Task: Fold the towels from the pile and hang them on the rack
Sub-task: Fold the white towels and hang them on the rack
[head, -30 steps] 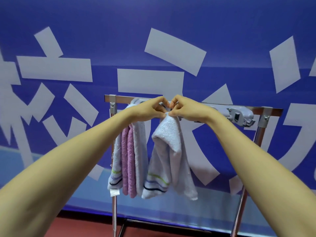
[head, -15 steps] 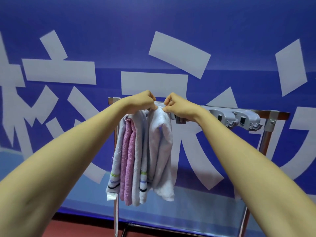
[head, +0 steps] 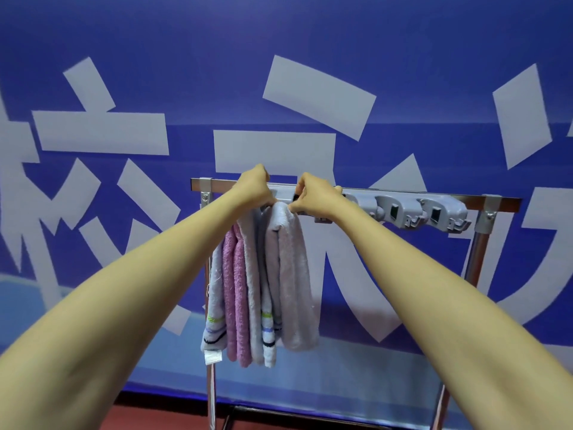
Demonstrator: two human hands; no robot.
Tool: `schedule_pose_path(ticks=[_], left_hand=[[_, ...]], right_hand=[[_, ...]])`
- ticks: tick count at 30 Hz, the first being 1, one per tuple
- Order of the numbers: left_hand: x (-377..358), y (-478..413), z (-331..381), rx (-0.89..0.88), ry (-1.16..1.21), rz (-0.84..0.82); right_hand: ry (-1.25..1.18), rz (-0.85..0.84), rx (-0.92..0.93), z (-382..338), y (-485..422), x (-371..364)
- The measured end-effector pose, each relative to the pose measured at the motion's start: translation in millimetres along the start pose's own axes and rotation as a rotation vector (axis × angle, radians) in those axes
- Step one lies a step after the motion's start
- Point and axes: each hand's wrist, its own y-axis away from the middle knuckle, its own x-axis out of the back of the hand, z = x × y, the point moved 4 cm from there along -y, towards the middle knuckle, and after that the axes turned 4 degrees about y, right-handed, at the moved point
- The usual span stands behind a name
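2 hands, centre frame: left hand & right hand each pinch top of plain pale towel, rightmost of 4 hanging. To its left: 2 striped towels, 1 pink towel. Rack w/ 2 free grey clips on right; blue banner behind.

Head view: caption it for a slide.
At the rack, left hand and right hand pinch a pale towel beside hung towels.

towels hanging at rack's left end, clips to their right, wall behind
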Motion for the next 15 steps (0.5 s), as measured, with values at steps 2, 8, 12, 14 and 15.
schedule_pose_path(ticks=[2,8,12,14,15], left_hand=[[0.0,1.6,-1.0,-0.013,0.001,0.014],[6.0,14.3,4.5,-0.059,0.014,-0.027],[6.0,37.0,7.8,-0.100,0.045,-0.011],[2.5,52.2,7.4,-0.135,0.123,0.056],[0.8,63.3,7.3,-0.167,0.176,0.113]], right_hand=[[-0.052,0.060,0.038,-1.8,2.5,0.2],[-0.015,0.043,0.132,-3.9,9.1,-3.1],[-0.005,0.092,0.205,-2.2,31.6,-2.2],[-0.020,0.219,0.235,-1.8,44.3,-2.4],[-0.061,0.277,0.238,-0.8,52.2,-3.4]])
